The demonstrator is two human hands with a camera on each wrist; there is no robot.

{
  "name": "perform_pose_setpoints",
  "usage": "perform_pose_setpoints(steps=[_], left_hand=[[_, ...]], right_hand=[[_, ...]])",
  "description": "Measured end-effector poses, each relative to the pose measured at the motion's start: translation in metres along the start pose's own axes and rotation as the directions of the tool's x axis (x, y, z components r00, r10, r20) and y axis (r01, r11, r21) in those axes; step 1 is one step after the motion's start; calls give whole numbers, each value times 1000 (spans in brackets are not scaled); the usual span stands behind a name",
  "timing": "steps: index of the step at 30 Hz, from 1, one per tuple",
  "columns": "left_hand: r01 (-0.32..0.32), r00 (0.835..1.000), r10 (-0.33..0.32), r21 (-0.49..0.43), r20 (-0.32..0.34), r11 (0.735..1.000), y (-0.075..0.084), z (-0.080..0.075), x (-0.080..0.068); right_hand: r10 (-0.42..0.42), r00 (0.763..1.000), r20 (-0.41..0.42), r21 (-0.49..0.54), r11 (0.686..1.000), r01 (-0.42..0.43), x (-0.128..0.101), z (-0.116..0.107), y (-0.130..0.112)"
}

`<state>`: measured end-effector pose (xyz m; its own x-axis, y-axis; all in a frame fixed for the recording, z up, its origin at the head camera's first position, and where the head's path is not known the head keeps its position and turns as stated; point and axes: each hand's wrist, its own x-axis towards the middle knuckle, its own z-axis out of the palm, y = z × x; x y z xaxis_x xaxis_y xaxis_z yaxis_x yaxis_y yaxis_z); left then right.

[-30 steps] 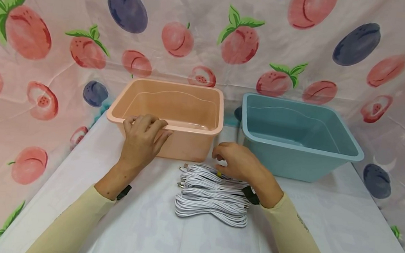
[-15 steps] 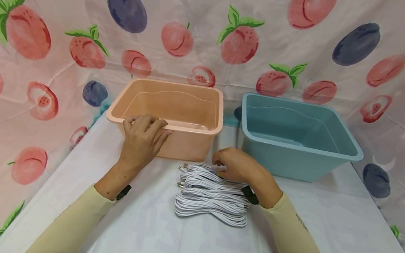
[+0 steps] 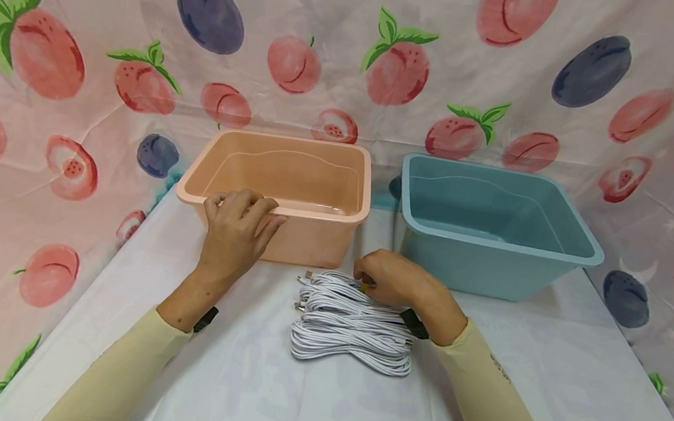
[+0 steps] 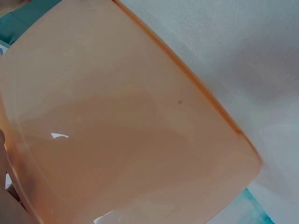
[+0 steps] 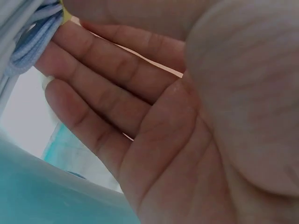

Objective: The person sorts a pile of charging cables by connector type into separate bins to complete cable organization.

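Cables (image 3: 352, 326), white, coiled in bundles, lie stacked on the worktop (image 3: 242, 386) in front of the two bins, near the person. Right hand (image 3: 388, 278) sits on the far end of the stack, fingers curled down over the top bundle; its grip is closing at a yellowish tie on that bundle, thumb and fingers bent toward each other. Right wrist view: fingers (image 5: 98, 93) bent, white cable strands (image 5: 32, 42) at the fingertips with a bit of yellow beside them; whether the strands are fully pinched can't be told. Most of the stack lies nearer the person than the hand, uncovered. Left hand (image 3: 235, 233) rests against the near wall of the peach bin (image 3: 326, 200), fingers curled over its rim, thumb along the outside, gripping the edge. Left wrist view shows only the peach bin wall (image 4: 131, 126) close up. Teal bin (image 3: 544, 264) stands to the right of the peach one, apart from it. Fruit-print cloth (image 3: 499, 72) hangs behind.
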<state>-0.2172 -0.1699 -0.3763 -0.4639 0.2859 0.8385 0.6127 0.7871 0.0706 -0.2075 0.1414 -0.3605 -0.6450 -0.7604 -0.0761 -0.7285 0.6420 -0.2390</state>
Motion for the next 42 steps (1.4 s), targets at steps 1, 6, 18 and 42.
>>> perform_pose_setpoints(steps=[1,6,18,42], left_hand=[[-1,1000,1,0,-1,1000,0,0,0],[-6,1000,6,1,-5,1000,0,0,0],[-4,1000,4,3,-3,1000,0,0,0],[-4,1000,4,8,1,1000,0,0,0]], right_hand=[[-1,1000,1,0,1000,1,0,0,0],[-10,1000,6,-19,1000,10,0,1,0],[32,999,25,-57,998,-30,-1,1,-4],[78,996,34,-39,996,-77,0,2,-6]])
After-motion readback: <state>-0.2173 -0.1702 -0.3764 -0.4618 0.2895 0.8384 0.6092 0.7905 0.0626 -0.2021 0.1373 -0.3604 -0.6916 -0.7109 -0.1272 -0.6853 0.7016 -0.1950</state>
